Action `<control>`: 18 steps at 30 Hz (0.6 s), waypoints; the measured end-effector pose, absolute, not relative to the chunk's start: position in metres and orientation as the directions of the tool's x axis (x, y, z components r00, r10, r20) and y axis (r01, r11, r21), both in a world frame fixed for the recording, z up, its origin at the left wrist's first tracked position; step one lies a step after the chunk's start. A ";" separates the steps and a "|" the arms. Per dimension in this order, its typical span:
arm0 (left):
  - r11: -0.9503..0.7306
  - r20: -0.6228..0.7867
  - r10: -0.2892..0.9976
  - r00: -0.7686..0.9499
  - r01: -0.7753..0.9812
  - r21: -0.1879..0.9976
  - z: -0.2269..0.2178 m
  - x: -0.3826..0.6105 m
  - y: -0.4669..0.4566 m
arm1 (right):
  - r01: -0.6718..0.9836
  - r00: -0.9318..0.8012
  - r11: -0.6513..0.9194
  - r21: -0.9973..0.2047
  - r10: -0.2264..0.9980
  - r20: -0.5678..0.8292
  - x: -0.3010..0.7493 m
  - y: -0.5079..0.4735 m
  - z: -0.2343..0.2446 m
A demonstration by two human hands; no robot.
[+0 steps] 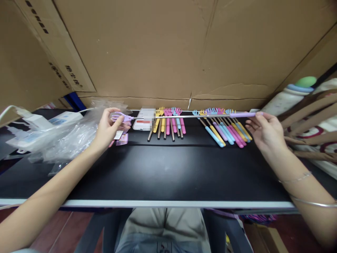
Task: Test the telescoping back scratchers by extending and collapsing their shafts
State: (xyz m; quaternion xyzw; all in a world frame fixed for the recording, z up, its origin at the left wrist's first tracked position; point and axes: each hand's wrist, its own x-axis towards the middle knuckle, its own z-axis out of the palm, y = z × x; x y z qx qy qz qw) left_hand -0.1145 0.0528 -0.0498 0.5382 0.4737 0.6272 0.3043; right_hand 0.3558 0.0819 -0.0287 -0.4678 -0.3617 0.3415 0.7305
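A purple telescopic back scratcher (242,115) is stretched out level above the black table, its thin metal shaft drawn long. My left hand (109,126) pinches it at the claw-shaped purple head. At the other end, my right hand (265,130) grips the tip of the purple handle. Behind and below the shaft lie two groups of back scratchers: a left group (168,123) with yellow, pink and blue heads, and a right group (226,130) with blue, yellow, purple and pink handles. Small purple cards (122,139) lie just below my left hand.
Clear plastic bags (71,137) and a white power strip (60,118) occupy the table's left side. A white card or box (139,119) sits behind the shaft, partly blurred out. On the right are a white bottle (286,98) and a patterned cloth item (313,130). Cardboard (158,52) walls the back.
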 end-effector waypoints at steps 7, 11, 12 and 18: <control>-0.408 0.403 0.816 -0.415 0.081 0.909 -0.045 -0.117 0.053 | -0.117 0.468 0.320 -0.940 0.853 0.232 0.343 0.077 -0.032; -0.423 0.392 0.793 -0.466 0.041 0.905 -0.042 -0.119 0.052 | -0.116 0.389 0.301 -0.947 0.891 0.235 0.340 0.073 -0.031; -0.422 0.386 0.791 -0.475 0.034 0.906 -0.042 -0.120 0.052 | -0.111 0.364 0.286 -0.952 0.903 0.229 0.339 0.072 -0.031; -0.458 0.410 0.741 -0.532 0.047 0.888 -0.043 -0.121 0.052 | -0.075 0.279 0.201 -0.977 0.945 0.173 0.338 0.066 -0.028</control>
